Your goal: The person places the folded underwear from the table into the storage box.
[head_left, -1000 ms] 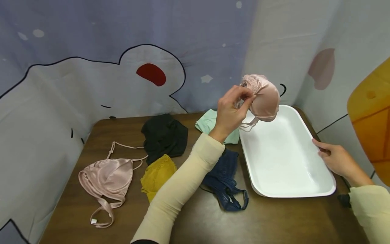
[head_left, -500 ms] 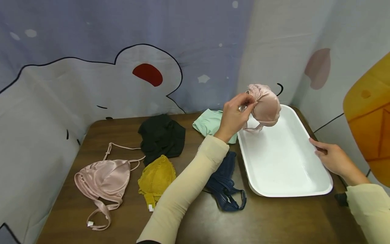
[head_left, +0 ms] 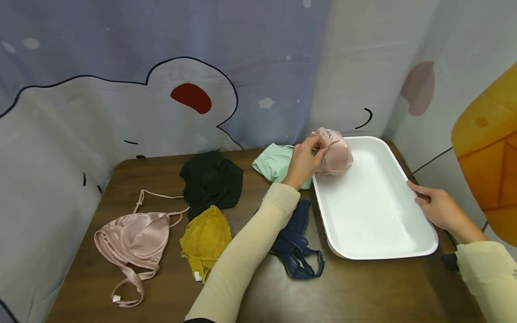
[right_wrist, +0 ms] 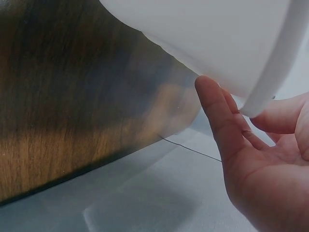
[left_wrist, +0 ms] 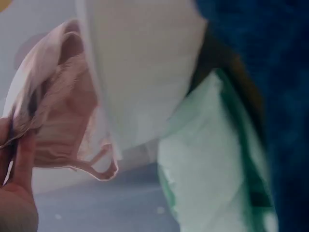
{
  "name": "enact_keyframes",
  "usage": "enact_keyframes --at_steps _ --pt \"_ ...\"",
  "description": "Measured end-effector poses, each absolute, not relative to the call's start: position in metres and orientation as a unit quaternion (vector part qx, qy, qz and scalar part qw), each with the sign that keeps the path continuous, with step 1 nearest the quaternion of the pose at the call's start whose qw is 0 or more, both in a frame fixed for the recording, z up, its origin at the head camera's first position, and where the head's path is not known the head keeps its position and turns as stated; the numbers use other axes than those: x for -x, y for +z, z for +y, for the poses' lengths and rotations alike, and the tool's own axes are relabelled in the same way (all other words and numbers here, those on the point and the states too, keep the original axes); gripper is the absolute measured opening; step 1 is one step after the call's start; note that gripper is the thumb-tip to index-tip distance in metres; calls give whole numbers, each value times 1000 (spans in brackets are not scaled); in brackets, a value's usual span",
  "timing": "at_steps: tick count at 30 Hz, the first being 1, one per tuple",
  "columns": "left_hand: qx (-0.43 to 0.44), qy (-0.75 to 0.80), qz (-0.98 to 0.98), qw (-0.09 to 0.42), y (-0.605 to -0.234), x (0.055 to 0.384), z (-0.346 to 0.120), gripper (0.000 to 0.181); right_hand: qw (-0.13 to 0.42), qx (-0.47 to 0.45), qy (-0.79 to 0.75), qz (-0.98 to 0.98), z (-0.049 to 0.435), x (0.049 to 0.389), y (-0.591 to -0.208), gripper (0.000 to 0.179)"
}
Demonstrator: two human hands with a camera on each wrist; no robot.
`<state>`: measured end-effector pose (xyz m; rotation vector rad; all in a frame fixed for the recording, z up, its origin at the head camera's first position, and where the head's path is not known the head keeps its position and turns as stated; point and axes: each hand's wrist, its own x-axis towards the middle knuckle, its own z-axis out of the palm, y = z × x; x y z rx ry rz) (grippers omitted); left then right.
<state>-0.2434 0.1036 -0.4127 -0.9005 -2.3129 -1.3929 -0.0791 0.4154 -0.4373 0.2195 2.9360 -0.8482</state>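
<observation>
My left hand (head_left: 303, 165) pinches a pink satin bra (head_left: 338, 154) with lace trim by its edge. It hangs over the far left corner of a white tray (head_left: 369, 215), cup outward. In the left wrist view the bra's lace (left_wrist: 72, 84) and a loop of strap show beside the tray wall. My right hand (head_left: 442, 210) grips the tray's right rim. The right wrist view shows the thumb at the rim and the fingers (right_wrist: 212, 104) against the outer wall underneath. A mint green garment (head_left: 274, 162) lies partly behind my left hand.
On the wooden table (head_left: 343, 296) lie a navy bra (head_left: 296, 246), partly under my left forearm, a yellow lace bra (head_left: 208, 235), a black garment (head_left: 212, 181) and another pink satin bra (head_left: 139, 235). A printed curtain (head_left: 258, 54) hangs close behind the table.
My left hand has lowered the pink bra, first slightly right, then back left toward the tray's far left corner. The right hand keeps its grip on the rim. The view has shifted slightly.
</observation>
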Motion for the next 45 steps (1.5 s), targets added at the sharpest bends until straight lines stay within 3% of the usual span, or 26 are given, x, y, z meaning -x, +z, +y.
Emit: enact_keyframes --at_steps 11,21,29,37,45 --pt "254 -401 -876 84 -425 247 104 2 47 -76 -278 956 412 78 -435 48" --pt "267 -273 -924 18 -431 247 104 18 49 -76 -275 957 413 80 -436 48" --pt "270 -196 -943 1 -436 248 105 32 46 -72 -277 957 411 82 -438 48" --pt "281 -232 -931 15 -428 251 89 25 48 -69 -285 955 411 88 -437 48" --pt "259 -255 -932 -10 -412 257 69 26 44 -66 -280 957 417 88 -437 47"
